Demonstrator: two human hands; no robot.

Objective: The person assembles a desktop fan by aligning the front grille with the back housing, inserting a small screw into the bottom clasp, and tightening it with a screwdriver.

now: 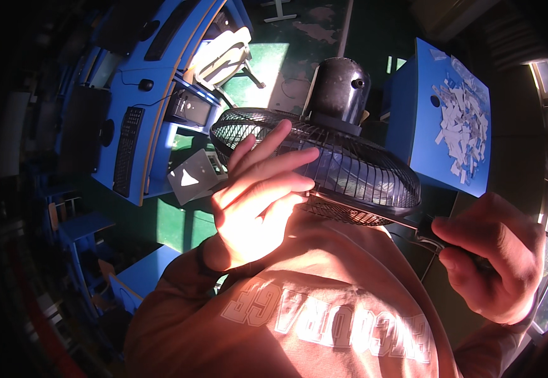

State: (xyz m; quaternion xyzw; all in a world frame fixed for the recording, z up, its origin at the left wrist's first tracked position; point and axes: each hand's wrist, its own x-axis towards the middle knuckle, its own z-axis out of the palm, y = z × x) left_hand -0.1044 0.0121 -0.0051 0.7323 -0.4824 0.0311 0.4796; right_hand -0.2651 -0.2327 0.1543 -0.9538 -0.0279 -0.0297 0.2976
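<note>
Our right hand (497, 258) grips a screwdriver (426, 228), its shaft along the black fan (362, 167). Our left hand (258, 201) curls at the fan's cage (393, 186); whether it pinches anything, we cannot tell. The fan is between the keyboard surface's (127, 94) right edge and the paper-strewn surface's (424, 123) left edge.

This looked like a school computer room. Blue desks (163, 77) stood around, and one held a black keyboard (127, 151) and a black mouse (146, 84). A computer box (190, 108) sat under its top, near a pale chair (222, 61).
</note>
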